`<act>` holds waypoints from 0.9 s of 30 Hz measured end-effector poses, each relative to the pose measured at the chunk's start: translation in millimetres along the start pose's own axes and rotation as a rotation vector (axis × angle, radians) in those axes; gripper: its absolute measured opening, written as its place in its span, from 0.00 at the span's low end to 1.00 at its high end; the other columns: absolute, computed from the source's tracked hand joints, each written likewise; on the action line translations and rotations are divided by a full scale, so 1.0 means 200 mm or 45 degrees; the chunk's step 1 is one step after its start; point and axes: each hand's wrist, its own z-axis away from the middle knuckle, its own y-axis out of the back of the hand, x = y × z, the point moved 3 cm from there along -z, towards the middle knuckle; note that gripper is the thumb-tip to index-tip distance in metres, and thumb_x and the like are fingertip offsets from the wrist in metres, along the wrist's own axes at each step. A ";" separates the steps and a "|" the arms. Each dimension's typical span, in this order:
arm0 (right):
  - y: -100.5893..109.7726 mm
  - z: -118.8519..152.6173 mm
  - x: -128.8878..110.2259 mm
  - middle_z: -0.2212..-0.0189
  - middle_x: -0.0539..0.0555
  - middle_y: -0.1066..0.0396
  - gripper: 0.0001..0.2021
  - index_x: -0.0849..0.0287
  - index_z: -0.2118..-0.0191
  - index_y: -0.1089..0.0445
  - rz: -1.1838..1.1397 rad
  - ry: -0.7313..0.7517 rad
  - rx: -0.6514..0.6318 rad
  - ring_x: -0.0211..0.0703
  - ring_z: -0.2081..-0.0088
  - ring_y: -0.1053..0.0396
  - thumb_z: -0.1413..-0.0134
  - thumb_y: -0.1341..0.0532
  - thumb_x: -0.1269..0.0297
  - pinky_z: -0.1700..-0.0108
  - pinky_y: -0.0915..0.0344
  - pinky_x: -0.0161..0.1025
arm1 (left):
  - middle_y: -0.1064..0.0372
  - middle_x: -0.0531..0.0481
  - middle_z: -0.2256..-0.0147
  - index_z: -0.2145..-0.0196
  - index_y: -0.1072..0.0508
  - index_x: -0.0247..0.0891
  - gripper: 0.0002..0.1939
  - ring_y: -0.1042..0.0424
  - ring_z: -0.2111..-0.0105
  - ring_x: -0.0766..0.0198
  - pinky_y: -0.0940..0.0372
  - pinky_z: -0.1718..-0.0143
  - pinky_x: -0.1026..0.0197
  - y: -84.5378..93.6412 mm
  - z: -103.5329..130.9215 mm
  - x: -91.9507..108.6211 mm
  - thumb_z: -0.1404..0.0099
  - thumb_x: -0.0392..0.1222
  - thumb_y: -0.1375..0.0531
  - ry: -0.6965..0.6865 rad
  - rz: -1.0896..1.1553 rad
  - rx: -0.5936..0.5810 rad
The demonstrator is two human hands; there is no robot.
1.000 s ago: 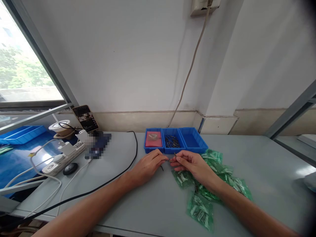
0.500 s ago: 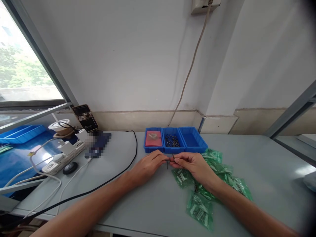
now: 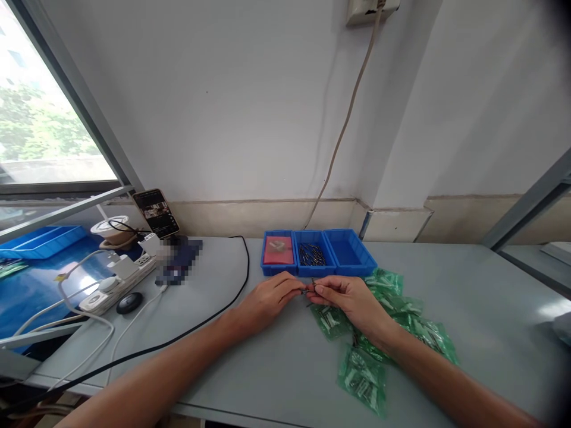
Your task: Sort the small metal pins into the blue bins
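My left hand (image 3: 270, 299) and my right hand (image 3: 350, 297) meet just in front of the blue bins, fingertips almost touching. Both are closed in a pinch on small, thin metal pieces (image 3: 306, 291), which look like screws but are too small to name surely. One slim end sticks up at my right fingertips. Behind the hands, the middle blue bin (image 3: 332, 268) holds many similar dark metal pieces (image 3: 311, 255). A red packet (image 3: 279, 255) with small pale pieces on it fills the left bin. Green plastic bags (image 3: 363, 380) of small parts lie under and beside my right forearm.
The right blue bin (image 3: 350, 249) stands against the other two. A black cable (image 3: 223, 308) crosses the grey table under my left forearm. Further left are a power strip (image 3: 96, 297), a black mouse-like object (image 3: 129, 303), a propped phone (image 3: 157, 214) and a lidded cup (image 3: 111, 230).
A thin metal piece that hung straight down between my fingertips no longer hangs there; a slim end now slants near my right fingers. Both hands stay in nearly the same place.
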 end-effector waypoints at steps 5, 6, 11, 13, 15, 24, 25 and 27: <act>0.00 0.00 0.01 0.57 0.58 0.15 0.21 0.57 0.61 0.15 -0.019 -0.002 -0.009 0.56 0.52 0.17 0.51 0.21 0.44 0.41 0.24 0.51 | 0.23 0.43 0.52 0.44 0.26 0.38 0.11 0.22 0.53 0.61 0.25 0.49 0.59 -0.01 0.00 -0.01 0.18 0.37 0.44 0.018 0.023 -0.003; 0.00 0.00 0.01 0.57 0.58 0.15 0.21 0.57 0.61 0.15 -0.023 -0.001 -0.016 0.56 0.52 0.17 0.51 0.22 0.44 0.41 0.24 0.51 | 0.23 0.44 0.53 0.44 0.26 0.38 0.10 0.22 0.53 0.61 0.25 0.49 0.59 -0.01 0.00 -0.01 0.18 0.37 0.44 0.020 0.029 -0.004; 0.00 0.00 0.00 0.58 0.57 0.15 0.21 0.57 0.62 0.17 -0.029 0.018 -0.019 0.56 0.53 0.17 0.51 0.22 0.43 0.41 0.24 0.52 | 0.23 0.44 0.52 0.45 0.26 0.38 0.10 0.22 0.52 0.61 0.25 0.47 0.58 -0.01 0.00 -0.02 0.18 0.38 0.45 0.041 0.020 -0.009; 0.00 0.00 -0.01 0.57 0.58 0.16 0.22 0.57 0.63 0.18 -0.016 0.025 0.006 0.56 0.52 0.17 0.51 0.22 0.42 0.40 0.25 0.53 | 0.23 0.43 0.52 0.45 0.25 0.38 0.11 0.22 0.51 0.61 0.25 0.47 0.57 0.00 0.00 -0.02 0.17 0.39 0.46 0.057 -0.013 -0.010; 0.01 -0.01 -0.01 0.55 0.59 0.16 0.23 0.57 0.63 0.19 -0.005 0.041 0.039 0.56 0.53 0.18 0.51 0.23 0.40 0.41 0.24 0.52 | 0.23 0.44 0.52 0.45 0.26 0.38 0.11 0.23 0.52 0.60 0.26 0.47 0.57 0.01 0.00 -0.03 0.17 0.40 0.46 0.074 -0.045 -0.010; 0.04 -0.02 -0.01 0.58 0.57 0.20 0.25 0.56 0.60 0.22 -0.011 0.117 0.138 0.47 0.61 0.21 0.47 0.27 0.37 0.54 0.21 0.46 | 0.25 0.47 0.58 0.45 0.29 0.39 0.11 0.27 0.58 0.60 0.31 0.53 0.58 0.04 -0.02 0.00 0.16 0.39 0.49 0.102 -0.191 -0.069; 0.04 -0.02 -0.01 0.58 0.57 0.20 0.25 0.56 0.60 0.23 -0.010 0.123 0.139 0.46 0.62 0.22 0.46 0.27 0.37 0.55 0.21 0.45 | 0.26 0.48 0.58 0.46 0.29 0.39 0.11 0.28 0.59 0.60 0.32 0.53 0.58 0.04 -0.02 0.00 0.16 0.38 0.50 0.118 -0.191 -0.067; 0.05 -0.02 -0.02 0.59 0.57 0.20 0.24 0.56 0.61 0.23 -0.005 0.132 0.144 0.45 0.63 0.23 0.45 0.27 0.38 0.56 0.22 0.44 | 0.26 0.48 0.59 0.47 0.29 0.39 0.10 0.29 0.60 0.60 0.33 0.53 0.58 0.04 -0.02 -0.01 0.16 0.38 0.50 0.138 -0.186 -0.060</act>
